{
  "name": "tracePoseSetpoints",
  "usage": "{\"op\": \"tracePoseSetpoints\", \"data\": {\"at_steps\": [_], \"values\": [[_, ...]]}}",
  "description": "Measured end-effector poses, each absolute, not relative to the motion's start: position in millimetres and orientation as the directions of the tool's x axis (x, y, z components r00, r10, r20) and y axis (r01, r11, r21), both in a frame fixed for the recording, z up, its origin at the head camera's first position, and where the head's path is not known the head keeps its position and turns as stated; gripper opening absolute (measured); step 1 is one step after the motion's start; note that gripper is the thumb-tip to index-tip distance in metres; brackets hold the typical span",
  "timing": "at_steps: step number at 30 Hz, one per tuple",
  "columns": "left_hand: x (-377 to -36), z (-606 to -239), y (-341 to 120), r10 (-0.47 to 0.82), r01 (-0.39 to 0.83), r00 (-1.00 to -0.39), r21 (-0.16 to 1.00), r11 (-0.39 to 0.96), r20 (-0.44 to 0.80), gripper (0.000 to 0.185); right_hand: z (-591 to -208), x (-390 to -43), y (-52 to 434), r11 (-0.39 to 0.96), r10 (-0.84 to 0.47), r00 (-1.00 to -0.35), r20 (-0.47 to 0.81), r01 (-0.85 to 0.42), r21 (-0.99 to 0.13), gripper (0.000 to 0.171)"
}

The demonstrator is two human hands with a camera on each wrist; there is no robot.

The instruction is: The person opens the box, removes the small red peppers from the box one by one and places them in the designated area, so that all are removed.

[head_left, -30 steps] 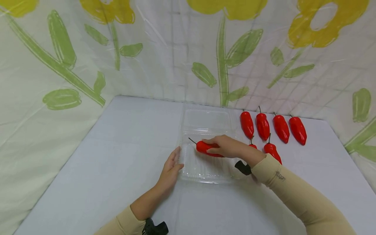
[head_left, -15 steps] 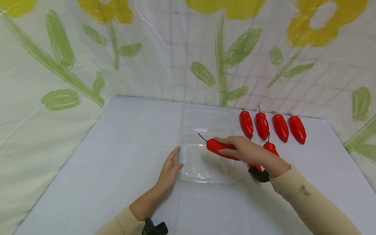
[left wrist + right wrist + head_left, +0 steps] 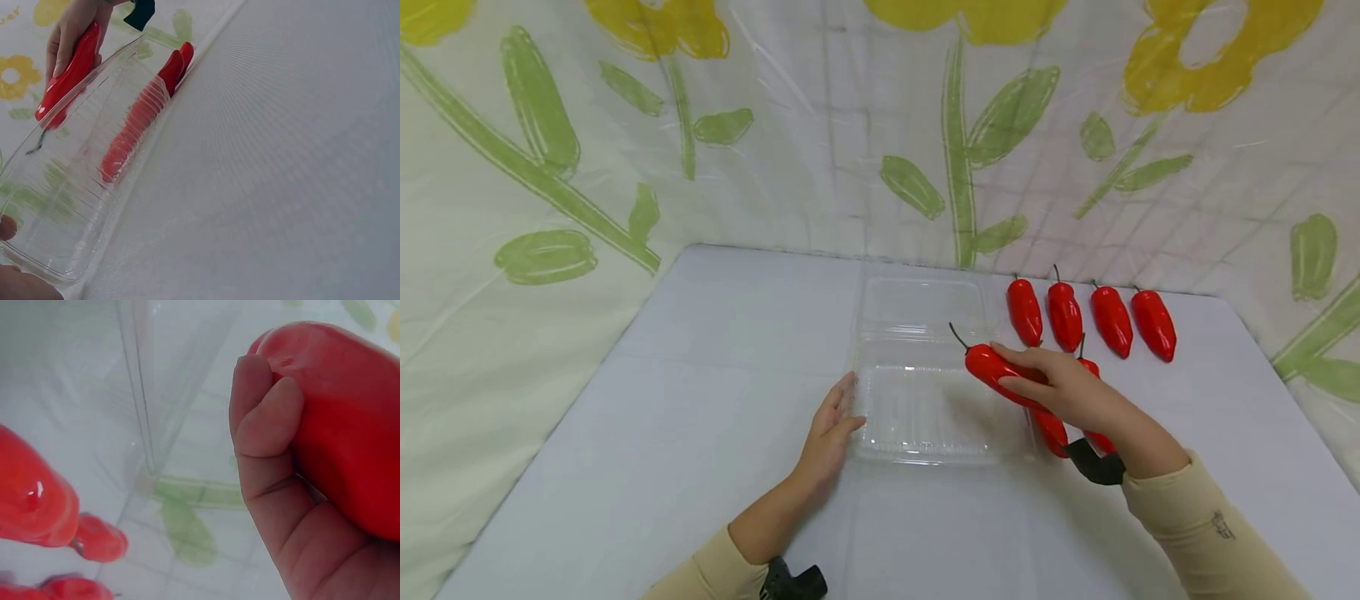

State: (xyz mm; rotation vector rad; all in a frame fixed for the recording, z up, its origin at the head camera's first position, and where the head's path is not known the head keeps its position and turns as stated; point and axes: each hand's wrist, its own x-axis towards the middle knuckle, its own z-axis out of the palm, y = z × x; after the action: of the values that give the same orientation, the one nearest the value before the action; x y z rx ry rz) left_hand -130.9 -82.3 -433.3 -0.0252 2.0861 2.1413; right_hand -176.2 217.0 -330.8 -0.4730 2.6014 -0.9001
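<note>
A red pepper (image 3: 988, 367) with a thin curved stem is held in my right hand (image 3: 1067, 387), over the right edge of a clear plastic container (image 3: 917, 408). In the right wrist view, my fingers (image 3: 269, 419) curl round the pepper's smooth body. Nothing lies in the container's base, and its hinged lid (image 3: 921, 300) is folded back flat behind it. My left hand (image 3: 827, 433) holds the container's left side, thumb at the rim. Two more peppers (image 3: 1051, 432) lie beneath and beside my right hand, partly covered by it.
Several red peppers (image 3: 1063, 317) stand in a row at the table's back right, stems pointing away. A white cloth covers the table (image 3: 722, 350). Behind the back edge hangs a sheet printed with yellow flowers (image 3: 966, 17) and green leaves.
My right hand has moved rightward with the pepper, from over the middle of the container to its right edge. The left hand keeps its place on the container.
</note>
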Motion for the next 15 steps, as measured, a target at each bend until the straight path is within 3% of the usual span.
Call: {"op": "tracePoseSetpoints", "data": {"at_steps": [15], "values": [[-131, -434, -83, 0.096, -0.116, -0.989, 0.993, -0.007, -0.115, 0.062, -349, -162, 245, 0.718, -0.313, -0.929, -0.199, -0.094, -0.689, 0.063]]}}
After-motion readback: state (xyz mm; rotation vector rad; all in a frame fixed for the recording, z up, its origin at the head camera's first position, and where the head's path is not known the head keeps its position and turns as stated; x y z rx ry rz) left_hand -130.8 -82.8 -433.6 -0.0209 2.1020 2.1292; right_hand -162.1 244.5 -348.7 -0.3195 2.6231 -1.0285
